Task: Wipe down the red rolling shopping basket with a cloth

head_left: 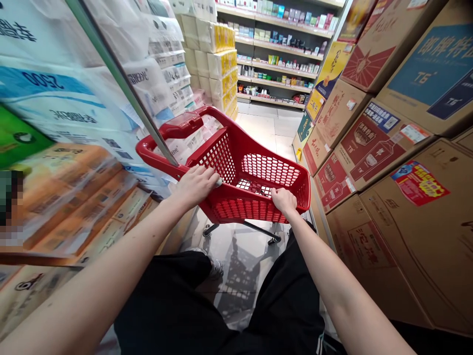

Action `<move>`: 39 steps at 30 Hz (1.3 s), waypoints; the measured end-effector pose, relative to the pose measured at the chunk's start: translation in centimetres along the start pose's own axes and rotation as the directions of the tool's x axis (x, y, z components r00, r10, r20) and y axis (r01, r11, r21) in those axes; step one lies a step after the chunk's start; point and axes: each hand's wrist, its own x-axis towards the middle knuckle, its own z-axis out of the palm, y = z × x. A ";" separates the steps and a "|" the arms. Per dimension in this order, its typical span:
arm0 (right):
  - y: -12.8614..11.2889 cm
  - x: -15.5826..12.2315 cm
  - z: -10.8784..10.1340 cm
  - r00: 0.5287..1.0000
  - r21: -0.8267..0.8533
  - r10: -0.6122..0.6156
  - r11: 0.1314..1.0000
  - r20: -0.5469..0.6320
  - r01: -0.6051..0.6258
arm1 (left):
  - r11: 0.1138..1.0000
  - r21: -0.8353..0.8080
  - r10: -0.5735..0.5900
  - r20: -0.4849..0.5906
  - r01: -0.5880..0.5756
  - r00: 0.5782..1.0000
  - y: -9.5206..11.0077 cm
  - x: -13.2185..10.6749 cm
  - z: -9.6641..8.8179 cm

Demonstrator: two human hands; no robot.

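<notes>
A red plastic shopping cart stands sideways in front of me, its handle end to the left. Through its perforated walls the floor shows; a small dark item or marking lies low inside, too unclear to name. My left hand is closed over the cart's near rim, close to the handle. Farther right on that same rim, my right hand is wrapped round the edge, fingers curled inward. Dark metal legs with casters rest on the tiles.
Wrapped paper packs are piled along the left, behind a slanting metal pole. Stacked cardboard cartons line the right side closely. Ahead, the tiled aisle leads to shelves of small boxes and bottles.
</notes>
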 end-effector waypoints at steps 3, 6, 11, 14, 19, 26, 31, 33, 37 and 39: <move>-0.3 -0.1 0.1 1.000 -0.002 0.021 1.000 0.008 -0.021 | 0.998 0.069 -0.004 0.026 0.002 1.000 0.7 0.5 0.1; -0.4 -0.1 -0.1 0.999 0.000 0.037 0.999 0.006 -0.037 | 0.996 0.084 0.006 0.059 -0.011 0.998 1.5 1.0 0.2; -0.1 -0.1 -0.5 0.998 -0.002 0.055 0.998 0.021 -0.055 | 0.999 0.039 0.009 0.091 -0.012 0.996 3.6 1.9 0.2; 0.2 -0.1 -0.5 0.998 -0.012 0.065 0.998 0.018 -0.064 | 0.999 0.037 0.024 0.108 -0.028 0.994 4.9 2.4 0.4; 0.9 0.0 -0.2 0.998 -0.008 0.058 0.998 -0.001 -0.058 | 0.998 0.016 0.058 0.102 -0.060 0.993 6.6 3.2 1.1; 1.2 -0.2 -0.2 0.999 -0.007 0.039 0.999 -0.016 -0.039 | 0.996 -0.034 0.084 0.105 -0.081 0.991 9.1 4.2 2.0; 1.2 -0.3 -0.3 0.999 -0.001 0.038 0.999 -0.026 -0.038 | 0.996 -0.061 0.077 0.098 -0.072 0.992 10.6 4.7 2.4; 1.1 -0.3 -0.4 0.999 -0.001 0.044 0.999 -0.024 -0.045 | 0.996 -0.068 0.071 0.102 -0.065 0.992 11.1 4.8 2.5; 1.1 -0.5 -0.5 0.998 -0.002 0.059 0.998 -0.026 -0.059 | 0.993 -0.100 0.069 0.108 -0.058 0.992 12.2 5.1 2.4; 1.1 -0.6 -0.5 0.998 -0.001 0.058 0.998 -0.025 -0.058 | 0.989 -0.137 0.067 0.114 -0.051 0.991 13.0 5.3 2.2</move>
